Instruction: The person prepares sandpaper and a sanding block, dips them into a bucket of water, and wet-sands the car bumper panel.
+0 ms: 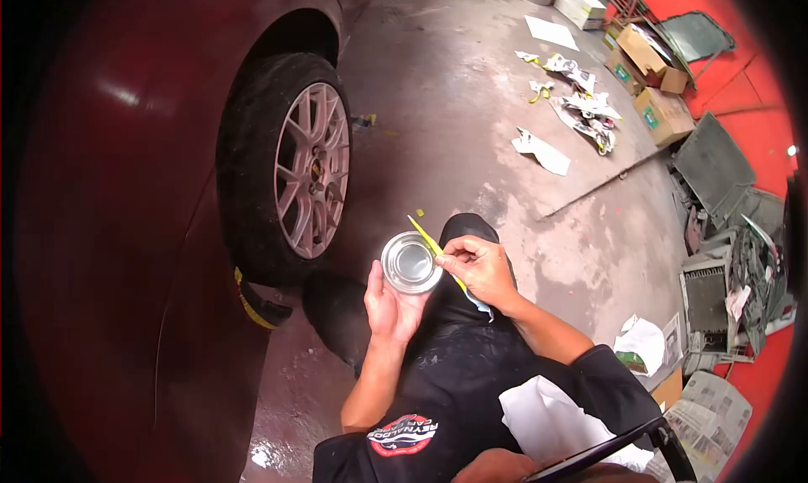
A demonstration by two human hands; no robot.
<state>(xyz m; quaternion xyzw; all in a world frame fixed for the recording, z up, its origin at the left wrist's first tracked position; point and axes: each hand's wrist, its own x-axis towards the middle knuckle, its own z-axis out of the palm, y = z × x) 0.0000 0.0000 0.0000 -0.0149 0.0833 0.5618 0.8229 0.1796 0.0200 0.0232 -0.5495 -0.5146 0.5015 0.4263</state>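
Observation:
A round silvery metal tin (410, 262) rests in my left hand (394, 309), with the fingers cupped around its lower side. Its round end faces up toward me; whether that is a lid or the open inside, I cannot tell. My right hand (481, 269) pinches a narrow bright yellow strip (427, 237) right beside the tin's rim. The strip tapers to a point at its upper end. A small pale blue piece (481, 305) hangs below the right hand. Both hands are above my dark-clothed legs.
A dark red car body (126, 188) with a spoked wheel (313, 170) stands at the left. Torn masking paper (589, 113) lies on the concrete floor. Cardboard boxes (665, 113), grey car parts (715, 163) and newspaper (707, 416) line the right side by a red wall.

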